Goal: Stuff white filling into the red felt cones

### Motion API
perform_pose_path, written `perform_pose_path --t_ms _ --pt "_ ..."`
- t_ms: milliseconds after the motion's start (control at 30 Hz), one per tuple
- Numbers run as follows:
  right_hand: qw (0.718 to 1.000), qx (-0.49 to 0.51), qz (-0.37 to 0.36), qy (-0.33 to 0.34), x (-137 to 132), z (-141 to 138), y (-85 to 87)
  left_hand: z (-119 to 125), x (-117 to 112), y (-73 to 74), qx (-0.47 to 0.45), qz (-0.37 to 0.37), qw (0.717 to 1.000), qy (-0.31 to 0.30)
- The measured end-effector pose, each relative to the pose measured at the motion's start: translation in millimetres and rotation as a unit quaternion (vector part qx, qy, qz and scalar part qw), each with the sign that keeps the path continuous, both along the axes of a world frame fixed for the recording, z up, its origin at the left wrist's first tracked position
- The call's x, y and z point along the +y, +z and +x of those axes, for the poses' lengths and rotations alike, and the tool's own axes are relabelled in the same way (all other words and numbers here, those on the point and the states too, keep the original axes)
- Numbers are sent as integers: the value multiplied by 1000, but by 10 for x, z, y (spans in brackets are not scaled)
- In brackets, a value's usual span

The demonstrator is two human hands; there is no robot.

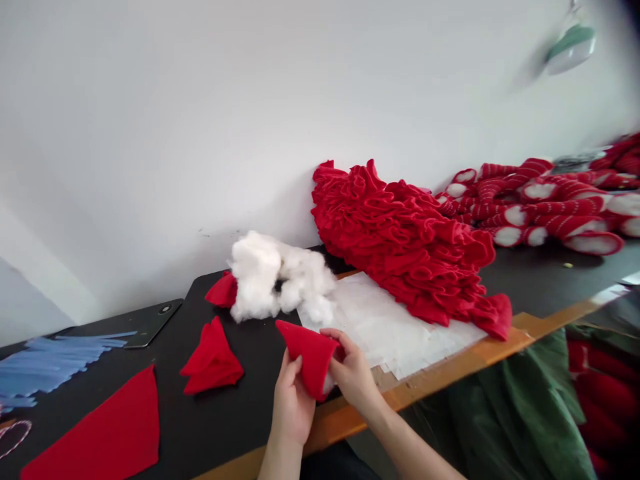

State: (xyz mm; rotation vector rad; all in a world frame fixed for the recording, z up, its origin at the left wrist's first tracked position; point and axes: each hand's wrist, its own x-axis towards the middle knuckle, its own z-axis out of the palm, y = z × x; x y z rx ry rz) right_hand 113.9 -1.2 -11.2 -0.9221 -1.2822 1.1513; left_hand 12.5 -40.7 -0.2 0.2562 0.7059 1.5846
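A small red felt cone (307, 353) is held above the front edge of the table, its tip pointing to the upper left. My left hand (294, 403) is wrapped round its lower left side. My right hand (353, 370) grips the rim of the wide end, with some fingers hidden inside it. A bit of white stuffing (328, 384) shows in that opening. Just behind lies a fluffy heap of white stuffing (277, 273). Two more red felt pieces, one folded (213, 360) and one partly behind the stuffing (221, 291), lie to the left.
A big pile of red felt pieces (395, 240) sits on white sheets (400, 333). Striped stuffed tubes (540, 200) are heaped at the right. Left are a large red felt panel (105, 433), blue strips (50, 367) and a phone (155, 323). Green cloth (515, 407) hangs below the table edge.
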Motion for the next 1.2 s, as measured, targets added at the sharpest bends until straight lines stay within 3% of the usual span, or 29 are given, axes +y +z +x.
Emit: perform_pose_path --t_ms 133,200,267,367,467,600,667,867,1067,1200 --pt "998 10 15 -67 20 -27 26 68 -114 17 199 37 978 50" --pt "997 4 37 -63 -17 -38 -3 46 -129 -20 331 32 936 114" --pt "996 -10 70 -57 -54 -35 -32 -8 -111 -86 403 15 900 168" --pt "994 -12 85 -62 -77 -3 -56 -93 -70 -164 426 0 877 220" --pt "996 3 57 -65 -77 36 -61 -100 -88 -146 443 4 864 241" --pt "997 49 35 -47 -119 59 -58 -8 -192 -41 380 28 907 180" --pt "996 84 9 -26 -163 56 -56 14 -224 -19 375 34 909 177" --pt "996 79 23 -31 -238 29 -81 -115 -206 -56 540 -17 815 211" --pt "996 93 -1 -14 -241 32 -95 -132 -274 42 552 26 817 165" --pt "996 83 25 -14 -279 19 -71 -130 -263 58 561 -35 803 199"
